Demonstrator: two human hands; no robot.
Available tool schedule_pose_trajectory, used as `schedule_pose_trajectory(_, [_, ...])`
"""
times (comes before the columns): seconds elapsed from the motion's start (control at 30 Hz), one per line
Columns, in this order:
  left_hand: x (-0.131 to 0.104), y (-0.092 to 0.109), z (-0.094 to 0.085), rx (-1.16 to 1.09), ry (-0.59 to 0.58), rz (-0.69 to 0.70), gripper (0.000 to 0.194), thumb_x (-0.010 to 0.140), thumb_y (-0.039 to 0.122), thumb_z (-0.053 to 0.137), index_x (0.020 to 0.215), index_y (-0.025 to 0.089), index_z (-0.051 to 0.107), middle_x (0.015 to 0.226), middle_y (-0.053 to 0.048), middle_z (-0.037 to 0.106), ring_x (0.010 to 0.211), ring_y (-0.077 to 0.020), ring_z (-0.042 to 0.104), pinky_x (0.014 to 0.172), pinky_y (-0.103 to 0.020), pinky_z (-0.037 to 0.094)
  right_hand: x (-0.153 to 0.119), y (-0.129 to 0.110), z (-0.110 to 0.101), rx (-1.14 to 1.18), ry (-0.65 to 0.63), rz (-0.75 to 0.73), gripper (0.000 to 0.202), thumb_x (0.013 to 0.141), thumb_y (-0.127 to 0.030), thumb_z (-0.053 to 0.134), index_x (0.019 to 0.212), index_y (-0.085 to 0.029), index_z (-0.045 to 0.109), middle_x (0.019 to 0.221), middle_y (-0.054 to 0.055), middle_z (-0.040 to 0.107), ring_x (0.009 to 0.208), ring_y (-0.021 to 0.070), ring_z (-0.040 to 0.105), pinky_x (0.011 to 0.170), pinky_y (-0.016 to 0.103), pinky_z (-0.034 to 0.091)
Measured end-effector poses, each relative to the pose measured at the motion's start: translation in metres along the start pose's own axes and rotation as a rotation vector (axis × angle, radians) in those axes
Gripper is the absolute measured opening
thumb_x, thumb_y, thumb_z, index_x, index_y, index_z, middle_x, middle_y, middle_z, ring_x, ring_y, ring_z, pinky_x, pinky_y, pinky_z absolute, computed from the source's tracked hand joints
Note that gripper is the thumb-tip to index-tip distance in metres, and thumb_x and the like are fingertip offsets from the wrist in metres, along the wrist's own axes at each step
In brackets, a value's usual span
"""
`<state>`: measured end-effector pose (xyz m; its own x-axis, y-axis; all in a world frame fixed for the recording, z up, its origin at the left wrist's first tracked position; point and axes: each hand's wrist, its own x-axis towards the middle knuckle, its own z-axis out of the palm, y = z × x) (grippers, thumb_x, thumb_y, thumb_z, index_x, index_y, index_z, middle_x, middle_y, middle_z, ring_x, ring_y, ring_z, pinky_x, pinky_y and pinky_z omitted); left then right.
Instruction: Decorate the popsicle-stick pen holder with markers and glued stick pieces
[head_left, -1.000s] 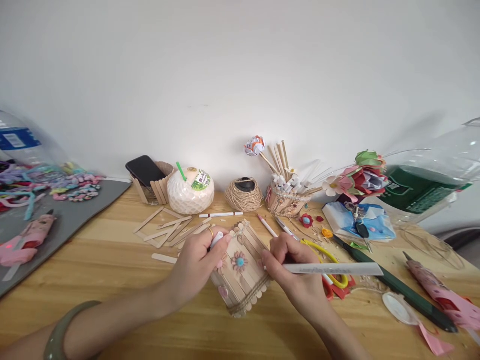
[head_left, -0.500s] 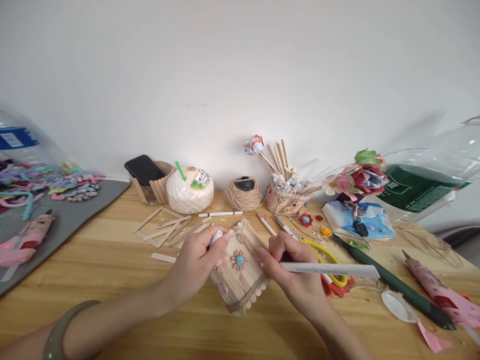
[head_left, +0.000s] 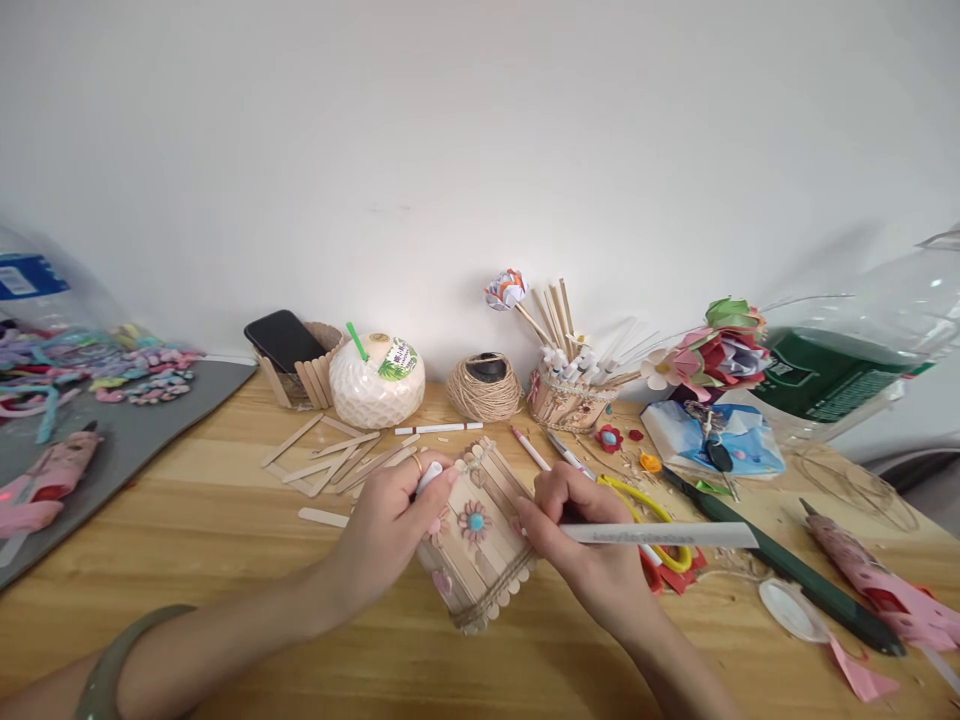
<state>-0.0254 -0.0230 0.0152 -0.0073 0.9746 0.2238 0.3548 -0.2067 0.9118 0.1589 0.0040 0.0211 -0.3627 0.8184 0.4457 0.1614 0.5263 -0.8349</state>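
My left hand (head_left: 394,520) is closed round the upper left side of a small popsicle-stick box (head_left: 487,535), with a white marker cap (head_left: 429,476) between its fingers. The box is tilted above the table and carries a pink flower with a blue centre (head_left: 475,521), a pink heart (head_left: 442,580) and twine along its lower edge. My right hand (head_left: 577,535) grips a white acrylic marker (head_left: 667,535) whose rear end points right. Its fingers rest at the box's right side, and they hide the marker's tip.
Behind the box stand a ball of twine (head_left: 484,388), a wrapped coconut (head_left: 377,382) and a stick holder with markers (head_left: 574,395). Loose popsicle sticks (head_left: 330,462) lie left. Yellow-handled scissors (head_left: 679,560), a dark green tool (head_left: 810,585) and a pink glue gun (head_left: 877,580) lie right.
The view has shifted very slightly. Both hands keep their grips, and the box and marker stay in nearly the same position.
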Motion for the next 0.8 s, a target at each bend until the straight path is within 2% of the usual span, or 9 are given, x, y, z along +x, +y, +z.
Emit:
schedule_pose_trajectory(0.3, [-0.0005, 0.0014, 0.0011, -0.001, 0.002, 0.0, 0.034, 0.089, 0.035, 0.043, 0.059, 0.02, 0.042, 0.049, 0.007, 0.041, 0.049, -0.0099, 0.041, 0.052, -0.022, 0.034, -0.0002, 0.0012, 0.0002, 0.031, 0.032, 0.028, 0.032, 0.081, -0.021, 0.055, 0.058, -0.023, 0.033, 0.051, -0.007, 0.035, 0.046, 0.0093, 0.031, 0.042, 0.022, 0.026])
schedule_pose_trajectory(0.43, [0.0002, 0.0011, 0.0006, 0.001, -0.004, -0.005, 0.033, 0.089, 0.034, 0.043, 0.059, 0.02, 0.043, 0.049, 0.007, 0.042, 0.049, -0.0099, 0.042, 0.052, -0.022, 0.034, -0.0004, 0.0012, 0.0001, 0.045, 0.03, 0.048, 0.034, 0.08, -0.02, 0.053, 0.057, -0.023, 0.029, 0.05, -0.007, 0.032, 0.046, 0.0095, 0.029, 0.042, 0.023, 0.026])
schedule_pose_trajectory(0.57, [0.0007, 0.0014, 0.0002, -0.001, -0.007, -0.017, 0.031, 0.089, 0.035, 0.043, 0.062, 0.02, 0.047, 0.05, 0.007, 0.041, 0.05, -0.0101, 0.043, 0.053, -0.022, 0.035, -0.0005, 0.0002, -0.0001, 0.029, 0.031, 0.045, 0.034, 0.081, -0.023, 0.055, 0.057, -0.023, 0.032, 0.051, -0.006, 0.036, 0.047, 0.0099, 0.032, 0.043, 0.023, 0.027])
schedule_pose_trajectory(0.8, [0.001, 0.0023, 0.0008, -0.001, -0.005, -0.017, 0.032, 0.089, 0.035, 0.043, 0.06, 0.02, 0.043, 0.05, 0.007, 0.04, 0.049, -0.0099, 0.041, 0.052, -0.022, 0.034, -0.0002, 0.0007, -0.0005, 0.027, 0.017, 0.042, 0.034, 0.081, -0.022, 0.055, 0.057, -0.023, 0.032, 0.052, -0.006, 0.036, 0.047, 0.01, 0.032, 0.044, 0.023, 0.027])
